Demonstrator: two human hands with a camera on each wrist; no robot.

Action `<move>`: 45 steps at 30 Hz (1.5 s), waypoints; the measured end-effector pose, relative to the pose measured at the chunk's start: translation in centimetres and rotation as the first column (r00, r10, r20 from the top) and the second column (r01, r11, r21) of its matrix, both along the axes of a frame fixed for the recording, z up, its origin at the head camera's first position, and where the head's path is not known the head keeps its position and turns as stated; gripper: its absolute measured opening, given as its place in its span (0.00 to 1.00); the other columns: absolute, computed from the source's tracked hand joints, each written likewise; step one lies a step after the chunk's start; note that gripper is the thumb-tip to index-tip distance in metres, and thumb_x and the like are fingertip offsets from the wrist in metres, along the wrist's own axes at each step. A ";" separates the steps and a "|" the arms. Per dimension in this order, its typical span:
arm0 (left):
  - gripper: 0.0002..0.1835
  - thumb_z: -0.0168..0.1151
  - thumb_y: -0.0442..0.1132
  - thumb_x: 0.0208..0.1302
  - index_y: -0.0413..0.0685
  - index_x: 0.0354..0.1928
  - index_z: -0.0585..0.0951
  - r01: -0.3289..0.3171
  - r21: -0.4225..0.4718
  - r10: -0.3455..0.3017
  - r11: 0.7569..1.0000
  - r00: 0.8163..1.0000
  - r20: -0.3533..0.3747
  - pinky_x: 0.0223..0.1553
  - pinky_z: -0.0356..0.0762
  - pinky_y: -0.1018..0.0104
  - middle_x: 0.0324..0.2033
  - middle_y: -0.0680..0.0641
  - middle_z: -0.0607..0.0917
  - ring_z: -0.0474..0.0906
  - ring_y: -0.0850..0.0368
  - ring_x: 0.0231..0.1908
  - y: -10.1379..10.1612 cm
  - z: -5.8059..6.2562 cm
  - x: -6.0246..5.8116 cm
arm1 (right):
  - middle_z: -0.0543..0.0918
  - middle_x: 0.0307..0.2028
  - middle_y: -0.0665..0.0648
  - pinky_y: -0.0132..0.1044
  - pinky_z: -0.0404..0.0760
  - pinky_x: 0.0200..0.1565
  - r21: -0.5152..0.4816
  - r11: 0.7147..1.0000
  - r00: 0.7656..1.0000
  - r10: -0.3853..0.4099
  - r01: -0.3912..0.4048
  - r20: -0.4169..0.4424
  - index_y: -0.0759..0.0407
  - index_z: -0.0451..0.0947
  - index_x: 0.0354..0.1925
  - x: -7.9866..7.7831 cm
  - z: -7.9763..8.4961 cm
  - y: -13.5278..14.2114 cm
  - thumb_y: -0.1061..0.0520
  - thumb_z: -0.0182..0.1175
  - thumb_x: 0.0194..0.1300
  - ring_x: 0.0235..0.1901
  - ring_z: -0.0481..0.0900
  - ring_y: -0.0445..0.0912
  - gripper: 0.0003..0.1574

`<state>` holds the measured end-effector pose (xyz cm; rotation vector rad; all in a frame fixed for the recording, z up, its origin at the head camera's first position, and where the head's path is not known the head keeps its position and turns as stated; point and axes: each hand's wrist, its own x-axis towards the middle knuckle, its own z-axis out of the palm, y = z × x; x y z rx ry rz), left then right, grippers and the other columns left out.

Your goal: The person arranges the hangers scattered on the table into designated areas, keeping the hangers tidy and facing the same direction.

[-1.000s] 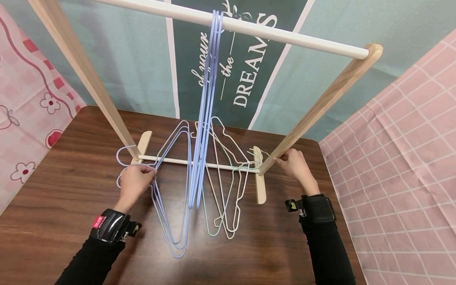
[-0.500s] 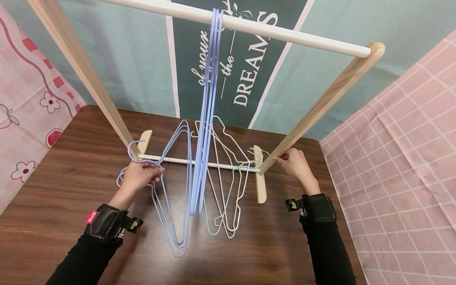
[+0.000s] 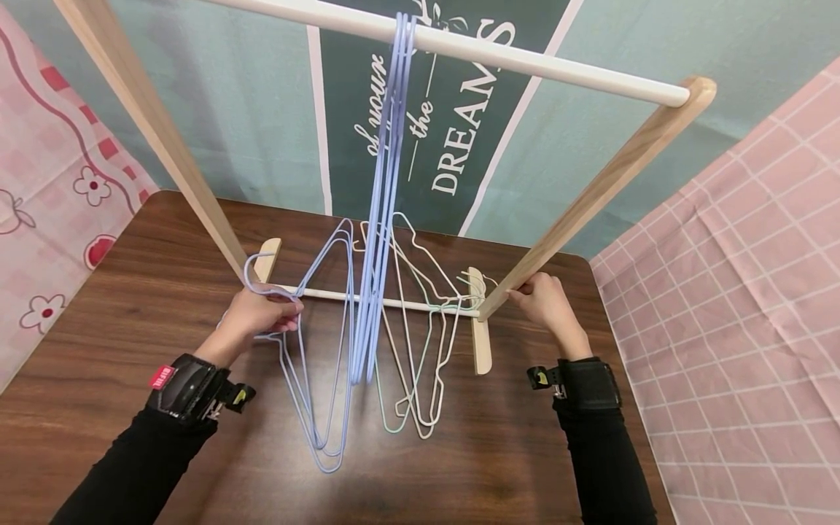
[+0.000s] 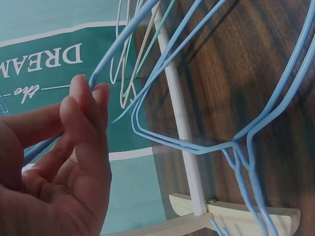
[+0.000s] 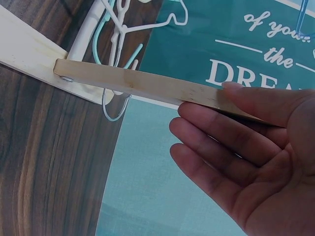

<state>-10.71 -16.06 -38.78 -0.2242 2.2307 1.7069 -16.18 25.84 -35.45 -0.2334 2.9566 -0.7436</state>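
Hanger (image 4: 119, 48) pinched in the left hand (image 3: 259, 315) beside the rack (image 3: 551, 67)'s left post (image 3: 164, 138) is best tilted clear of the loose blue hangers (image 4: 197, 150), the right hand (image 3: 543, 300) gripping the right post (image 3: 600, 193) for steadiness.

Black sleeves (image 3: 134, 467) meet black wrist straps (image 3: 589, 386), the left bearing a red tag (image 3: 162, 377) with white lettering.

Head view overlooks the rack (image 3: 599, 191); wrist views closer.
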 end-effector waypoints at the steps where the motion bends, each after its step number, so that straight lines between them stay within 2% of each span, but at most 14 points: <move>1: 0.14 0.57 0.29 0.59 0.21 0.42 0.74 -0.004 0.010 0.004 1.000 1.000 0.010 0.23 0.78 0.76 0.16 0.51 0.81 0.78 0.66 0.17 0.0 0.1 0.0 | 0.82 0.30 0.69 0.36 0.70 0.22 0.000 1.000 1.000 0.000 0.000 0.000 0.73 0.80 0.38 0.0 0.0 0.0 0.62 0.58 0.61 0.21 0.77 0.49 0.12; 10: 0.13 0.55 0.25 0.60 0.19 0.43 0.71 0.006 0.088 -0.012 0.996 0.998 0.062 0.25 0.79 0.75 0.19 0.51 0.81 0.79 0.66 0.18 0.1 0.5 -0.5 | 0.82 0.30 0.69 0.35 0.68 0.21 -0.001 1.000 1.000 -0.004 0.004 0.005 0.73 0.79 0.38 0.0 0.0 0.0 0.63 0.58 0.61 0.20 0.76 0.48 0.12; 13: 0.12 0.55 0.25 0.59 0.20 0.42 0.71 -0.002 0.088 -0.005 0.996 0.997 0.074 0.24 0.79 0.75 0.18 0.52 0.80 0.78 0.65 0.18 0.1 0.5 -0.7 | 0.82 0.30 0.68 0.35 0.68 0.21 0.000 1.000 1.000 -0.004 0.004 0.004 0.73 0.79 0.38 0.1 0.0 0.0 0.62 0.58 0.61 0.20 0.75 0.47 0.12; 20: 0.13 0.59 0.28 0.58 0.21 0.41 0.74 0.032 0.022 -0.033 0.999 0.997 0.065 0.24 0.79 0.74 0.18 0.49 0.81 0.77 0.66 0.18 0.2 0.6 -1.0 | 0.82 0.30 0.68 0.35 0.68 0.21 0.000 1.000 1.000 -0.006 0.006 0.003 0.73 0.79 0.38 0.0 0.0 0.0 0.62 0.58 0.61 0.19 0.75 0.47 0.12; 25: 0.10 0.58 0.26 0.58 0.22 0.38 0.74 0.059 -0.002 -0.059 0.998 0.997 0.042 0.23 0.78 0.75 0.18 0.48 0.81 0.77 0.66 0.17 0.4 0.7 -1.2 | 0.82 0.29 0.68 0.35 0.68 0.21 0.003 1.000 1.000 -0.003 0.003 -0.003 0.73 0.79 0.38 0.0 -0.1 0.0 0.62 0.58 0.61 0.18 0.74 0.46 0.12; 32: 0.10 0.57 0.26 0.58 0.21 0.38 0.74 0.081 -0.027 -0.081 0.996 0.996 0.021 0.22 0.77 0.75 0.16 0.50 0.80 0.75 0.66 0.17 0.4 1.6 -1.7 | 0.82 0.29 0.68 0.35 0.68 0.21 0.002 1.000 1.000 -0.002 0.002 0.000 0.72 0.80 0.38 0.0 -0.1 0.0 0.62 0.58 0.61 0.18 0.74 0.46 0.12; 39: 0.10 0.58 0.28 0.59 0.24 0.38 0.75 0.108 -0.134 -0.111 0.985 0.994 -0.017 0.23 0.78 0.74 0.20 0.48 0.81 0.77 0.65 0.19 0.2 2.8 -2.1 | 0.82 0.30 0.68 0.35 0.68 0.22 0.004 1.000 1.000 -0.001 0.001 0.005 0.72 0.79 0.39 -0.1 -0.1 0.1 0.62 0.58 0.61 0.19 0.74 0.47 0.13; 45: 0.09 0.59 0.29 0.59 0.25 0.35 0.77 0.137 -0.225 -0.157 0.965 0.985 -0.073 0.24 0.79 0.72 0.20 0.48 0.83 0.78 0.63 0.19 0.0 3.2 -2.5 | 0.82 0.30 0.68 0.35 0.69 0.22 0.017 1.000 1.000 0.003 -0.003 0.001 0.72 0.79 0.39 -0.1 -0.1 0.1 0.62 0.59 0.61 0.20 0.76 0.48 0.13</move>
